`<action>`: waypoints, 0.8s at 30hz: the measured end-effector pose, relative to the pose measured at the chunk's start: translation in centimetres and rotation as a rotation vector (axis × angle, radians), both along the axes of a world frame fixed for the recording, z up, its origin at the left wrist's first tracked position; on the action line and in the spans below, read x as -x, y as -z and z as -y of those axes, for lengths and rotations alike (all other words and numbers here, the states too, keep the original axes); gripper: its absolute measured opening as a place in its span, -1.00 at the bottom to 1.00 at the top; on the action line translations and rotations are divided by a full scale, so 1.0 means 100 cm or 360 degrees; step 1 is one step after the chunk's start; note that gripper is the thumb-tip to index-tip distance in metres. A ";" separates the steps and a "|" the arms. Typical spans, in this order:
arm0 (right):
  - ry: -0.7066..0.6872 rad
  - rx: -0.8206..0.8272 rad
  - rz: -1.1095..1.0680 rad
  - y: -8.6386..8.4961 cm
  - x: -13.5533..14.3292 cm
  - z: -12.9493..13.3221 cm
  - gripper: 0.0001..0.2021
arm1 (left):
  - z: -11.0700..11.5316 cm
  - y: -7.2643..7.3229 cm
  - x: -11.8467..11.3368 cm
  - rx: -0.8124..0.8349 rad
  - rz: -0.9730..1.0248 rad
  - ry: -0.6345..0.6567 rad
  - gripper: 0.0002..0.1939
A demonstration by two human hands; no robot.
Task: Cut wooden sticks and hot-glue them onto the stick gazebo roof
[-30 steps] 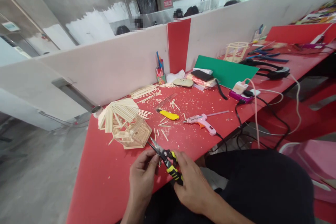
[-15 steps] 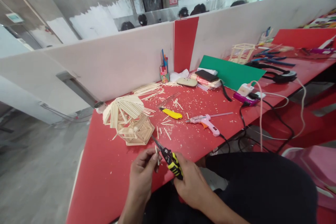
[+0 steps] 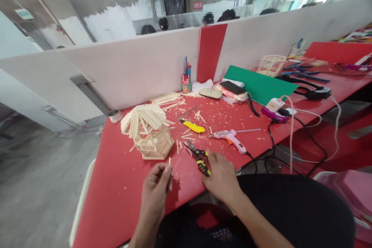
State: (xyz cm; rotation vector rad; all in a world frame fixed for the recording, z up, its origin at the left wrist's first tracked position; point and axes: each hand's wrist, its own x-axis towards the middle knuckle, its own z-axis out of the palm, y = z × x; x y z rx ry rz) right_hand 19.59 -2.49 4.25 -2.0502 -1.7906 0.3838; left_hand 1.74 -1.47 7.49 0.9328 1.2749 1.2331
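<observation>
My left hand (image 3: 157, 186) pinches a short pale wooden stick (image 3: 170, 161) upright between thumb and fingers, above the red table's near edge. In my right hand (image 3: 221, 174) are black-and-yellow snips (image 3: 200, 159), gripped by the handles low over the table, with their blades apart and pointing to the far left. Whether the snips touch the table I cannot tell. Beyond my left hand stands a small stick-built model house (image 3: 155, 143) with a slatted roof (image 3: 145, 118). Loose cut sticks (image 3: 178, 147) lie between the model and the snips.
A yellow utility knife (image 3: 193, 126) and a pink glue gun (image 3: 232, 139) with its cord lie beyond my right hand. Offcuts litter the red table (image 3: 116, 201). Further back are a pen cup (image 3: 186, 85), a green board (image 3: 255, 85) and a purple power strip (image 3: 274, 115).
My right hand has moved the snips right, away from the stick, and their blades now show apart. My left hand still holds the stick. The view has shifted slightly.
</observation>
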 end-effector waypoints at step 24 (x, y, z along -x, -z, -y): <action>-0.1081 -0.1204 0.0204 -0.116 0.108 -0.088 -0.58 | -0.070 -0.054 0.081 -0.0127 0.0412 -0.0219 -0.62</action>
